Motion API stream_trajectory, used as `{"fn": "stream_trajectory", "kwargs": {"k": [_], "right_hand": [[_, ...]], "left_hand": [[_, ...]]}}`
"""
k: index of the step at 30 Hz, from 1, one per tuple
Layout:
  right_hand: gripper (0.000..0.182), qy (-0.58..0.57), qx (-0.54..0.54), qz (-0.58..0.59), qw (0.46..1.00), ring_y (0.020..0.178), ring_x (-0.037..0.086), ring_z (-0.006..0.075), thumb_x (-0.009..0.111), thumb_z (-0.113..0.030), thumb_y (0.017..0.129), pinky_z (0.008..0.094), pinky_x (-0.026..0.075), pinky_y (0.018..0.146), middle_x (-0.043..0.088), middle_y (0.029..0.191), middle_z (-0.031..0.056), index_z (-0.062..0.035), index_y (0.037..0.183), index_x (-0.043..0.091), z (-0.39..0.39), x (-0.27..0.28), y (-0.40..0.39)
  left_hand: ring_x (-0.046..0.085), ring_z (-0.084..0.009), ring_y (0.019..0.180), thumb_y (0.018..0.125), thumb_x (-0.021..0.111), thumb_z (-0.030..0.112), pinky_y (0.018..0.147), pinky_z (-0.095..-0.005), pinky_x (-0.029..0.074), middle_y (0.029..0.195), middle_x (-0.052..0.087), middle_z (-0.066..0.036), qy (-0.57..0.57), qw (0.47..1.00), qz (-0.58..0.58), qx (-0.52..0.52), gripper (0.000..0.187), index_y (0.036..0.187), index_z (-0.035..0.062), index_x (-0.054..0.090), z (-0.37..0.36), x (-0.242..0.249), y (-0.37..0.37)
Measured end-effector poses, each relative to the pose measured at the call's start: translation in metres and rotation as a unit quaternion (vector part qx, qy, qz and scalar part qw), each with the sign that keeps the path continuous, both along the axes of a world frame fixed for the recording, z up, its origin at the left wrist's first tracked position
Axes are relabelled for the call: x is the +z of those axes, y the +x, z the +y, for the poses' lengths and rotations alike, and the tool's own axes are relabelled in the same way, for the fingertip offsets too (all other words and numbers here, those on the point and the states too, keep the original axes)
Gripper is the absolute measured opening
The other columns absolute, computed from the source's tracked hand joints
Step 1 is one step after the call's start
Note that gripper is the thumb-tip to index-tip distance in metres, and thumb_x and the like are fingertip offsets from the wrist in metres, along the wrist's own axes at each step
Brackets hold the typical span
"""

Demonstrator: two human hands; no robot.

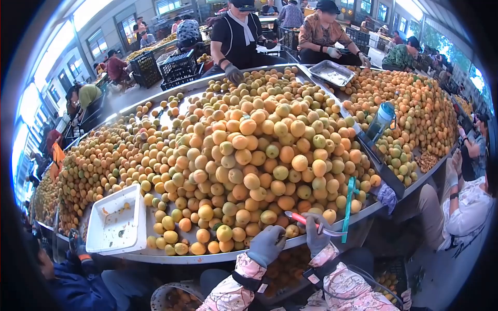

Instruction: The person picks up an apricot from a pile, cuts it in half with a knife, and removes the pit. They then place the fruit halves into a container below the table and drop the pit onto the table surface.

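Note:
Both of my hands wear grey gloves at the near edge of a metal table [171,257] heaped with orange and yellow-green fruit [251,181]. My left hand [266,245] has its fingers curled together beside the nearest fruit; whatever they may hold is hidden. Closed around a red-handled tool [298,218], my right hand [317,234] sits just to the right. The tool's pale tip points left toward the pile. A green strip [348,207] stands upright at the table edge, right of my right hand.
An empty-looking white tray [115,222] with scraps lies at the left. A divider [381,166] crosses the table, near a blue-lidded bottle [383,116] and purple cloth [385,196]. A metal tray [332,73] rests at the far side. Co-workers sit around; a bucket [176,298] stands below.

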State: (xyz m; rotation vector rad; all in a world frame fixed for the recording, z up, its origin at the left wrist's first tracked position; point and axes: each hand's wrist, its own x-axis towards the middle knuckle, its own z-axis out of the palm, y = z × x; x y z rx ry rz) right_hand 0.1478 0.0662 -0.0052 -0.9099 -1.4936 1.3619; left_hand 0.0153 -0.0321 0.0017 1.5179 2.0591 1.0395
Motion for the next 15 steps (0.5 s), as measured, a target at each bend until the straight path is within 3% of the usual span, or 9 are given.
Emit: {"fn": "stream_trajectory", "kwargs": {"k": [13, 15], "right_hand": [[0.019, 0.064, 0.008, -0.020, 0.998, 0.073, 0.060, 0.0123, 0.050, -0.014, 0.094, 0.0255, 0.049, 0.069, 0.063, 0.083, 0.0073, 0.0016, 0.100, 0.059, 0.0012, -0.0071, 0.0006], [0.019, 0.060, 0.006, -0.017, 0.998, 0.073, 0.060, 0.0124, 0.051, -0.014, 0.094, 0.0255, 0.049, 0.068, 0.063, 0.082, 0.0072, 0.0015, 0.100, 0.060, 0.0005, -0.0070, 0.0000]], "left_hand": [[0.061, -0.0260, 0.077, 0.082, 0.064, 0.019, 0.068, -0.0342, 0.048, 0.088, 0.061, -0.009, -0.028, 1.000, -0.008, -0.006, 0.018, 0.097, 0.0098, 0.060, 0.0000, 0.0029, -0.0001], [0.059, -0.0325, 0.079, 0.082, 0.060, 0.021, 0.066, -0.0418, 0.047, 0.084, 0.059, -0.012, -0.003, 1.000, -0.027, -0.005, 0.015, 0.093, 0.0113, 0.057, 0.0000, 0.0030, 0.0002]]}}
